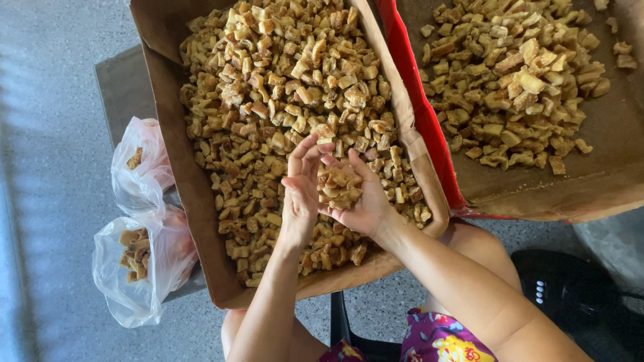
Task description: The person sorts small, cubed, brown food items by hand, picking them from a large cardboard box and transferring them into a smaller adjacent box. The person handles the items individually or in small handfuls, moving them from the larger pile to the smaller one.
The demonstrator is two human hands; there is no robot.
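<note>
A cardboard box [201,221] lined with brown paper is heaped with small golden-brown fried pieces [282,74]. My right hand [365,204] is cupped palm up over the box's near half and holds a small pile of these pieces [337,186]. My left hand [302,191] presses against the pile from the left, fingers curved up around it. Both hands hover just above the loose pieces in the box.
A second cardboard box [590,181] with a red edge [422,114] holds more fried pieces at the right. Two clear plastic bags [137,268] with a few pieces lie left of the box on a low grey stand [121,84]. A black fan [577,295] sits at lower right on speckled floor.
</note>
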